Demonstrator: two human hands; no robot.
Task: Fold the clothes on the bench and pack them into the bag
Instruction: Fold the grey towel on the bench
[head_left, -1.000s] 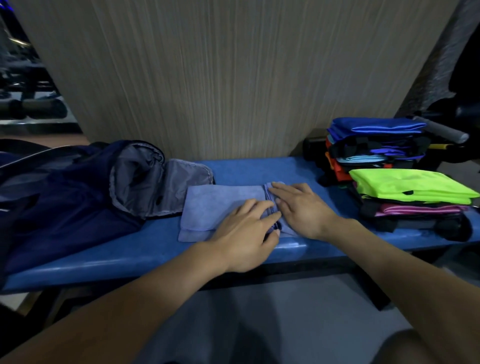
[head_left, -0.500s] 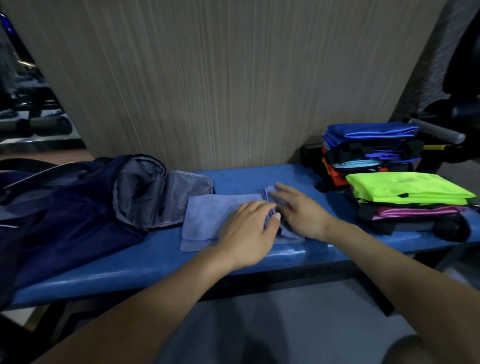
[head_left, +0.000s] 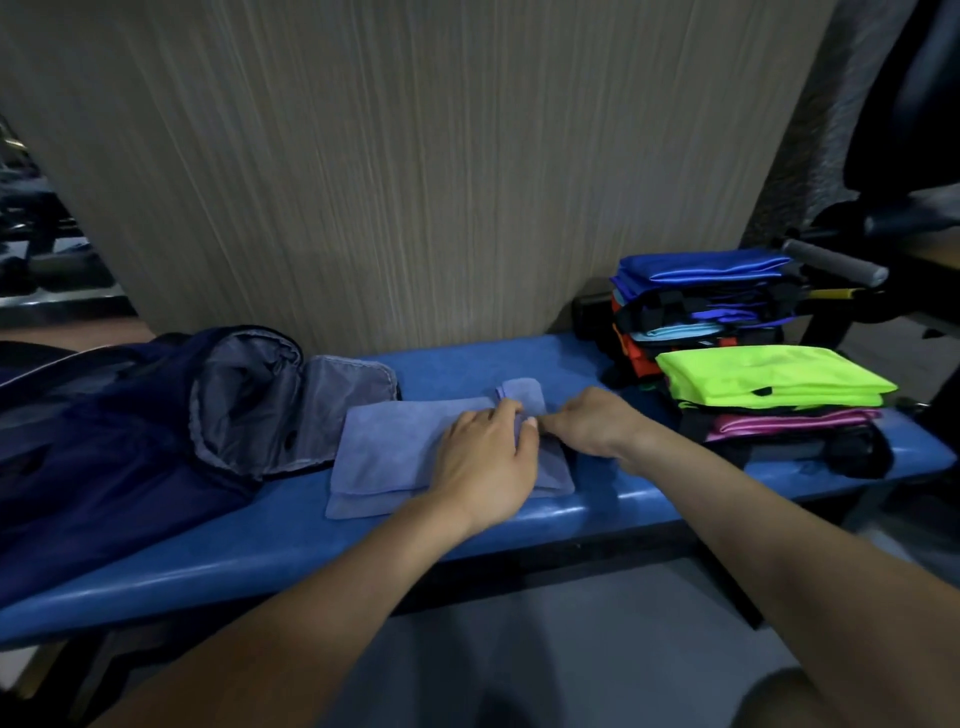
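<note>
Both hands (head_left: 537, 441) pinch a soft, rectangular purple cloth (head_left: 389, 449)

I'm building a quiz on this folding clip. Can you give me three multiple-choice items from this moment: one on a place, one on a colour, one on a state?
1. Where does the bag lie relative to the lavender cloth?
A. To its left on the bench
B. On top of the stacks
C. On the floor

2. What colour is the top garment of the nearer stack on the right?
A. Orange
B. Neon yellow-green
C. White

3. What is the state of the bag's opening?
A. Zipped shut
B. Open, grey lining showing
C. Covered by the cloth

Answers:
1. A: the bag rests on the blue bench, left of the cloth.
2. B: a bright yellow-green piece tops that pile.
3. B: the flap is folded back and the grey lining is exposed.
</note>
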